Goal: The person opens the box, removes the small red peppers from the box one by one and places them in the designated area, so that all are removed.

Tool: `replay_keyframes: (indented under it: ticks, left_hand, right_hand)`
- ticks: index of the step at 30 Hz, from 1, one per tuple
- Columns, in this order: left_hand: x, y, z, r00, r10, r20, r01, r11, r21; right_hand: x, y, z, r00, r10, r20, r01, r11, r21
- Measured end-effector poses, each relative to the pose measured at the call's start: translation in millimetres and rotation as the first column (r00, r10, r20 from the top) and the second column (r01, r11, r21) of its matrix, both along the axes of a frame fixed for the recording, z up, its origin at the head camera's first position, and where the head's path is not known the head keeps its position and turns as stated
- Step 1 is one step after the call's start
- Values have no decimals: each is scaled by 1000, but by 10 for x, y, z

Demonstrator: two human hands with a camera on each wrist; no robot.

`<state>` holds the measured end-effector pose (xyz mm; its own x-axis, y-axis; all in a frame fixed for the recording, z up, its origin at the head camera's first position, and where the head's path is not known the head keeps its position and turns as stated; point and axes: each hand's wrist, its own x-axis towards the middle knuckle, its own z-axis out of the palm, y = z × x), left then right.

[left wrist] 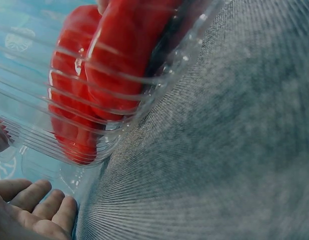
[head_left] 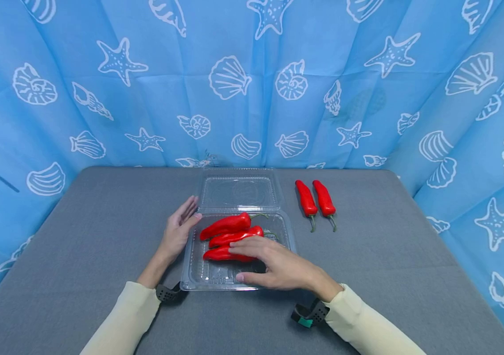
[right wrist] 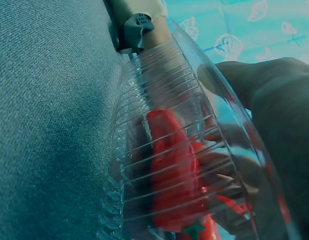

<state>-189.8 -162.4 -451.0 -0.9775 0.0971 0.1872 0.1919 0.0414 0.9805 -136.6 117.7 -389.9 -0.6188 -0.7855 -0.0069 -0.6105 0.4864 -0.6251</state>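
Note:
A clear plastic clamshell container [head_left: 196, 278] lies with its lid folded back. Three red peppers [head_left: 226, 226] lie side by side in its base, roughly crosswise. My left hand [head_left: 177, 230] is at the container's left side, its thumb at the rim by the hinge and its fingers [left wrist: 32, 196] extended outside the wall. Over the near peppers lies my right hand [head_left: 274, 261], fingers stretched across them and fingertips on the middle and nearest ones. Its thumb is spread apart toward the front. Through the clear wall, the right wrist view shows the nearest pepper [right wrist: 172, 170] below the fingers.
Two more red peppers [head_left: 307, 199] with green stems lie on the grey cloth-covered table [head_left: 389, 246], right of the lid. The open lid [head_left: 240, 192] lies toward the back. A blue curtain [head_left: 252, 113] with shell and starfish prints hangs behind the table.

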Motion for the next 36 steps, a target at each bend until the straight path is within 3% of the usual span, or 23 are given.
replay_keyframes:
  ticks: [14, 26, 36]
  left_hand:
    - [-3, -7, 2, 1000, -3, 5, 3, 1000, 16]
    - [6, -5, 8, 1000, -2, 11, 2, 1000, -3]
    - [15, -6, 15, 1000, -1, 8, 1, 1000, -18]
  right_hand:
    - [4, -18, -20, 999, -12, -44, 13, 999, 30]
    - [23, -17, 14, 999, -34, 1, 34, 997, 66]
    - [5, -15, 6, 999, -19, 25, 18, 999, 38]
